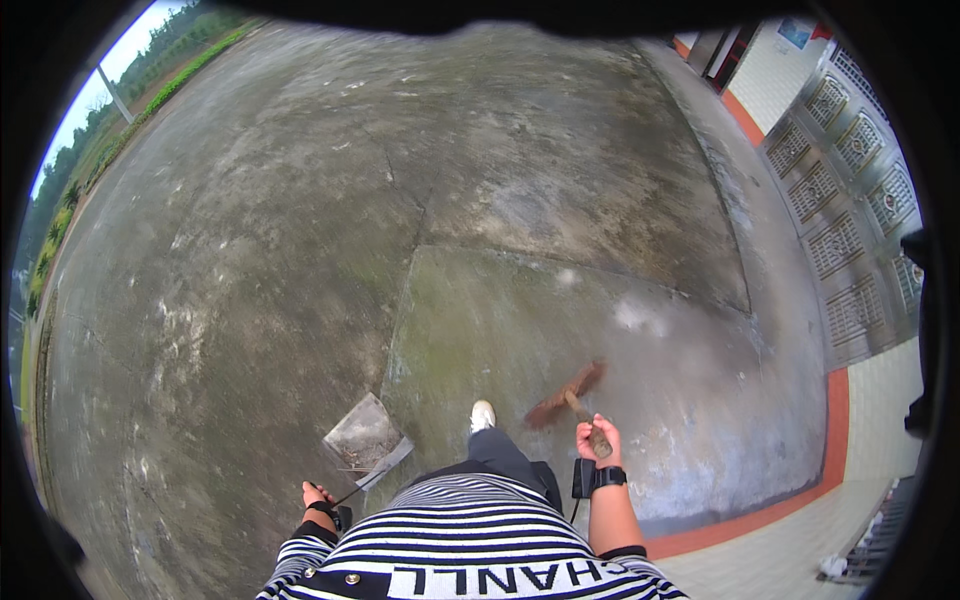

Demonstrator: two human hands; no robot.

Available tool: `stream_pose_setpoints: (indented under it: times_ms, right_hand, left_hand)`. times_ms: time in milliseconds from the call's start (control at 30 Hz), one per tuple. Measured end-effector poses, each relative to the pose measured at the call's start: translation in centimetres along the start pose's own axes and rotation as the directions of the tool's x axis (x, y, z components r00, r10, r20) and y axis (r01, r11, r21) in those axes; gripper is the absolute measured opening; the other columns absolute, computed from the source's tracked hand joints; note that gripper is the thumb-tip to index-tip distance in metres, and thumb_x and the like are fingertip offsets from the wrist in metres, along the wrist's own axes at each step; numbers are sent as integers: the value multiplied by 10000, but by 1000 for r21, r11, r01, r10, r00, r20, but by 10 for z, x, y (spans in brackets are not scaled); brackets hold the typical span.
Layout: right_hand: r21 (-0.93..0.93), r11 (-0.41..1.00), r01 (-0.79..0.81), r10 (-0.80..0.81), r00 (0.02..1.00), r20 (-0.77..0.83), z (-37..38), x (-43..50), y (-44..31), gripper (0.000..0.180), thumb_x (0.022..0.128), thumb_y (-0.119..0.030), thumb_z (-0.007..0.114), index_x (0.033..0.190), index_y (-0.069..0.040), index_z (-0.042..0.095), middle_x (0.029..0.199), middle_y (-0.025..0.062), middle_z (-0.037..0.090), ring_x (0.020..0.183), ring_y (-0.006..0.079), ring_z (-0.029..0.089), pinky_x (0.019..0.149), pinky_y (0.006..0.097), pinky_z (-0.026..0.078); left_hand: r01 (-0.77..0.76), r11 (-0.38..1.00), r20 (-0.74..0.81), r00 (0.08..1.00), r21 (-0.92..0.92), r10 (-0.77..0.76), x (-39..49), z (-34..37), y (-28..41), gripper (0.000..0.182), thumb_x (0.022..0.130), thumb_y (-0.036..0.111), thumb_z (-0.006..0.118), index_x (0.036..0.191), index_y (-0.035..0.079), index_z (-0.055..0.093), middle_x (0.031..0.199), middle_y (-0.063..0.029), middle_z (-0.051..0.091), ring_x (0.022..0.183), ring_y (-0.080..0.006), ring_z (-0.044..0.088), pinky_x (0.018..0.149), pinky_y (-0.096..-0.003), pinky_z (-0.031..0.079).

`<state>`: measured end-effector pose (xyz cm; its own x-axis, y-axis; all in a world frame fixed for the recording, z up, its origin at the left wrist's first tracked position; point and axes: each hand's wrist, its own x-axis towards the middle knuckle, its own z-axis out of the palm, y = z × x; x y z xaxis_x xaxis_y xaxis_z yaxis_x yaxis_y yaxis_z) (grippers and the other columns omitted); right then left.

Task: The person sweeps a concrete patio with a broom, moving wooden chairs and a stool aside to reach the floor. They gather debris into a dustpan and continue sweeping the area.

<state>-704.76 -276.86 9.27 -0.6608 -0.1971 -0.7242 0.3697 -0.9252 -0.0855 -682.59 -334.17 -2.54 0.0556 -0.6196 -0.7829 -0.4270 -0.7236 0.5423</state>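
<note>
My right hand (600,436) grips the short wooden handle of a broom with reddish-brown bristles (551,405), which lies low over the concrete ground ahead and to the right of my feet. At the lower left, my left hand (318,495) is closed around a thin dark rod that slants up to a long-handled dustpan (369,433). The dustpan has some dark debris in it and rests on or just above the ground. Straps with small dark devices sit on both wrists. One white shoe (483,416) shows between the two tools.
Stained concrete ground (300,225) with cracks and joints spreads ahead. At the right stand a patterned metal door (847,202) and a tiled wall with a red base strip (838,420). A metal rack (870,547) is at the lower right. Green plants (180,82) border the far left.
</note>
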Motion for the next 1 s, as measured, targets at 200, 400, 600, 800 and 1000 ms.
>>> stream_pose_setpoints:
  times_ms: [200, 400, 600, 800, 1000]
  right_hand:
    - [-128, 991, 34, -31, 999, 28, 148, 125, -42, 208, 683, 9, 505, 848, -104, 447, 630, 78, 445, 546, 192, 478, 465, 266, 435]
    - [108, 978, 177, -179, 984, 12, 234, 246, -32, 192, 681, 29, 497, 819, -98, 456, 639, 78, 457, 568, 199, 486, 485, 270, 447]
    - [7, 999, 39, -39, 997, -66, 296, 341, -41, 120, 684, -63, 504, 725, 32, 443, 668, 114, 505, 571, 194, 503, 550, 257, 465]
    - [-97, 974, -205, 177, 955, -236, 334, 406, -69, 113, 664, -41, 504, 730, 30, 446, 644, 99, 496, 567, 186, 510, 552, 263, 466]
    - [-401, 889, -220, 124, 960, -252, 402, 472, -95, 175, 678, -114, 475, 527, -27, 483, 526, 103, 521, 477, 215, 509, 452, 290, 428]
  left_hand:
    - [-65, 994, 73, 995, -83, 71, -21, 131, 97, 456, 776, 551, 339, 629, 121, 375, 438, 2, 312, 348, -151, 287, 339, -274, 283]
    - [-135, 988, 62, 988, -79, 140, -4, 270, 193, 479, 778, 555, 340, 596, 112, 350, 406, 17, 256, 316, -134, 238, 327, -280, 254]
    - [-107, 992, 165, 982, 63, 95, 15, 419, 282, 467, 781, 540, 349, 584, 116, 353, 402, 16, 259, 312, -142, 243, 331, -285, 250]
    - [-286, 909, 306, 933, 302, 192, 24, 543, 375, 471, 789, 517, 349, 556, 108, 369, 409, -7, 293, 321, -163, 276, 343, -298, 271]
    - [-802, -118, 733, 462, 585, 499, 50, 649, 464, 103, 821, 126, 361, 839, 48, 426, 603, -152, 528, 565, -326, 536, 506, -413, 418]
